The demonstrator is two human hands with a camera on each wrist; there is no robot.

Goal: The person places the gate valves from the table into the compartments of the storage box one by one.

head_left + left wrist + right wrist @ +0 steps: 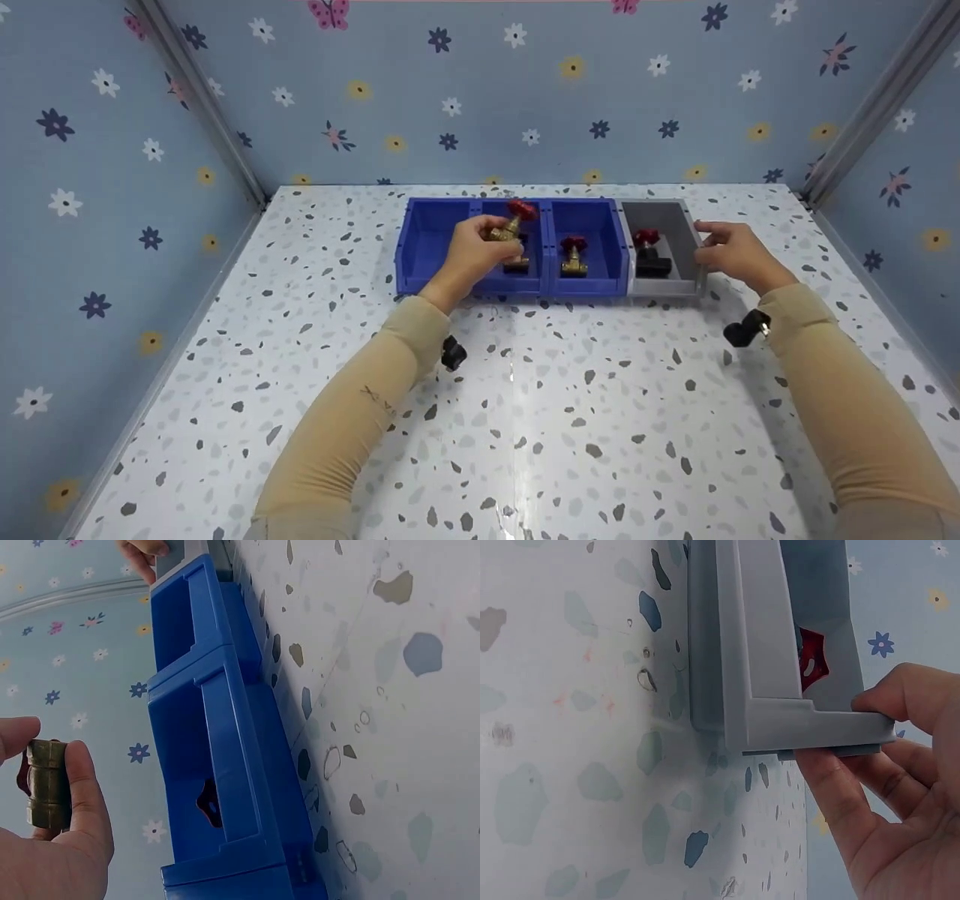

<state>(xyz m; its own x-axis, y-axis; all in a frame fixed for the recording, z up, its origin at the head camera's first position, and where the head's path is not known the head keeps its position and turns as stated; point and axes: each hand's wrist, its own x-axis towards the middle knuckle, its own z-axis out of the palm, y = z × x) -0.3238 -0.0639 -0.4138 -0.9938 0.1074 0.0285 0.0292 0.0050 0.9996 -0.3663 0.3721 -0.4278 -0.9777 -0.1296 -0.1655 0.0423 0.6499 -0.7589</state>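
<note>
In the head view, my left hand (474,251) grips a brass valve (510,229) with a red handwheel above the second blue bin (517,286) from the left. The left wrist view shows the brass valve body (49,784) between thumb and fingers, outside the bins. Another brass valve (516,264), partly hidden by the hand, lies in that bin. On the far right, my right hand (735,253) pinches the side wall of the grey bin (667,288), with its thumb and fingers on either side in the right wrist view. A black valve (652,264) with a red handwheel lies inside.
The bins stand joined in a row near the back of a speckled white table (555,420). A leftmost blue bin (431,225) and a third blue bin (589,287), holding a brass valve (574,262), belong to the row. Flowered panels (480,97) enclose the back and sides.
</note>
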